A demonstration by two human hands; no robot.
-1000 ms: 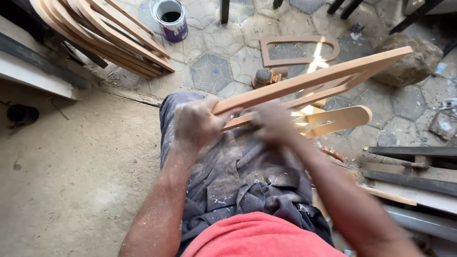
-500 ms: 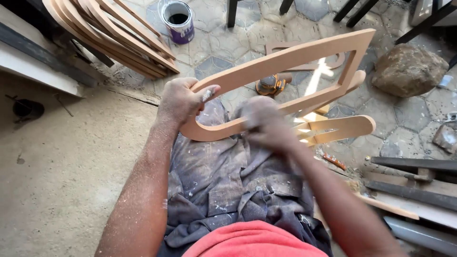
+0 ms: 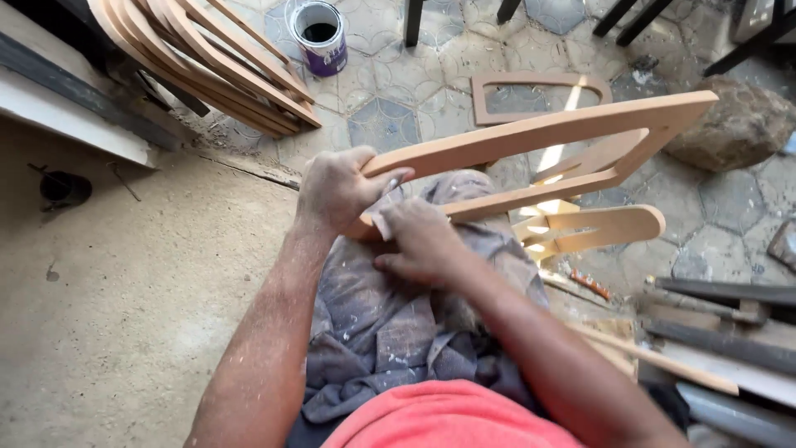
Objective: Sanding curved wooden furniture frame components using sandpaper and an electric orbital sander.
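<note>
A curved wooden frame piece (image 3: 539, 137) is held over my lap, its long side running from my hands up to the right. My left hand (image 3: 336, 191) grips the near corner of the frame from above. My right hand (image 3: 419, 241) presses a small piece of sandpaper (image 3: 383, 222) against the frame's lower edge next to the left hand. Both hands are dusty. My knees are covered by dusty grey trousers (image 3: 390, 323).
A stack of similar curved wooden pieces (image 3: 207, 58) lies at the upper left beside a purple paint can (image 3: 322, 35). Another frame (image 3: 539, 91) lies flat on the tiled floor. A rock (image 3: 738, 124) sits at right, metal bars and wood strips (image 3: 713, 332) at lower right.
The frame has been turned and now sits flatter, extending further right. My right hand has slid down to the near corner beside the left hand.
</note>
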